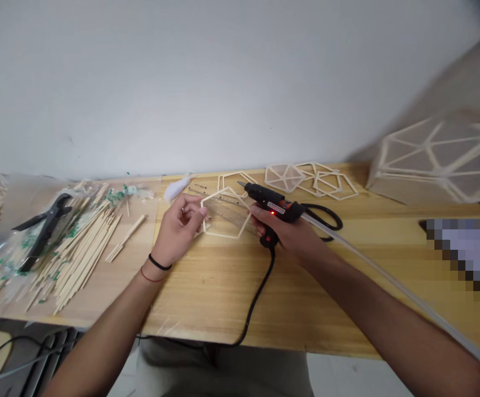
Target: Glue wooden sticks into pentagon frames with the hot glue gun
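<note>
Glue gun (267,197); long axis slanted, nozzle (242,184) leftward; right grip (283,227) clasping it; left grip (182,223) pinching frame (222,235)

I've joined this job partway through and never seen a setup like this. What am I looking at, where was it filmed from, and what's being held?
There is no machine here: these are a person's bare hands. The single picture comes from a camera on their head, looking forward and down.

The left hand holds a thin five-sided frame by its left side. The right hand grips a glue gun with a red light showing and a long, pale stick trailing from its back.

On the wooden table, loose sticks and a black tool lie to the left. More frames lie near the wall, and a larger, blurred structure stands at the right.
</note>
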The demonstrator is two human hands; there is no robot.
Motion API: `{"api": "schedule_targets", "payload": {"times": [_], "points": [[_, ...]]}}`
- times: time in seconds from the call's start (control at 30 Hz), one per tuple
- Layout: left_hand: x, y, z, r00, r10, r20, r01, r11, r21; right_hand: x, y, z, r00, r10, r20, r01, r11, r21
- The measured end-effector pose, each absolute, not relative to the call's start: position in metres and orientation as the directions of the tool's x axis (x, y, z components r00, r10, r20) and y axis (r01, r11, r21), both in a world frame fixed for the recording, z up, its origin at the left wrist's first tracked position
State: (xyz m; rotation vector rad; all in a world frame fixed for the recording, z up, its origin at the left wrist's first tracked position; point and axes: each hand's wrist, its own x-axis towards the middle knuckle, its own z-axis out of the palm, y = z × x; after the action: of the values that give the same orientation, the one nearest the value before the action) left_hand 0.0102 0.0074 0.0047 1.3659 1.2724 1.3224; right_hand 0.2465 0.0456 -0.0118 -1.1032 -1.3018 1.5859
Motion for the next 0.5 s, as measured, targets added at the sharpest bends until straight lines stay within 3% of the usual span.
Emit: {"api": "schedule_targets", "payload": {"times": [0.5], "points": [[0.0105, 0.0074, 0.0068, -0.103, 0.987, 0.127, 0.074, -0.120, 0.990, 0.2465, 0.0449, -0.0107, -0.311, 0.940, -0.139, -0.032, -0.156, -0.987]]}}
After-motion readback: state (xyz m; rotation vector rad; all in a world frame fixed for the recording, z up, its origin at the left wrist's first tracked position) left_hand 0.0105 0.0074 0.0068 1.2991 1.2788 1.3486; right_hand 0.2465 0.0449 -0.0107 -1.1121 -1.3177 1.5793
